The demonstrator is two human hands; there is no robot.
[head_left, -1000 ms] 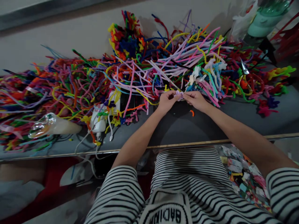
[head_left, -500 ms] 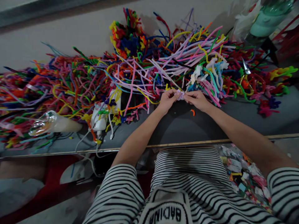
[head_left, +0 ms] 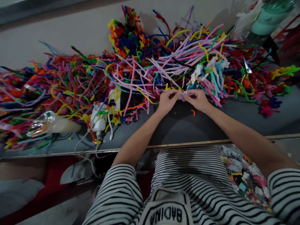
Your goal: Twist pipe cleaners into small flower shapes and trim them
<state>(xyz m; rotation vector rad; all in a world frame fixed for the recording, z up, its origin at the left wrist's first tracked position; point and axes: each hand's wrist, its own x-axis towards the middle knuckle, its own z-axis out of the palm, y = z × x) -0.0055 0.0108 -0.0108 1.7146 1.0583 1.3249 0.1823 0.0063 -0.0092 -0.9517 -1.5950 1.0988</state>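
Between my two hands is a small lilac pipe-cleaner flower (head_left: 183, 95), pinched from both sides over the front part of the table. My left hand (head_left: 168, 100) grips its left side with thumb and forefinger. On the other side, my right hand (head_left: 196, 99) pinches it the same way. The fingertips cover much of the flower, so its exact shape is partly hidden. Just below the hands, a short orange piece of pipe cleaner (head_left: 193, 112) lies on the dark tabletop (head_left: 187, 131). Behind them spreads a bundle of pink and lilac pipe cleaners (head_left: 173, 67).
A long heap of mixed pipe cleaners (head_left: 67, 75) runs along the wall. Scissors with gold handles (head_left: 247, 73) lie at the right. A white charger with cables (head_left: 98, 120) and a translucent cone-shaped roll (head_left: 63, 123) are on the left. A mint-green container (head_left: 269, 20) stands at the back right.
The fingers have shifted slightly around the lilac flower, which is now more covered and turned. Both hands stay in nearly the same place, and the view has moved a little.
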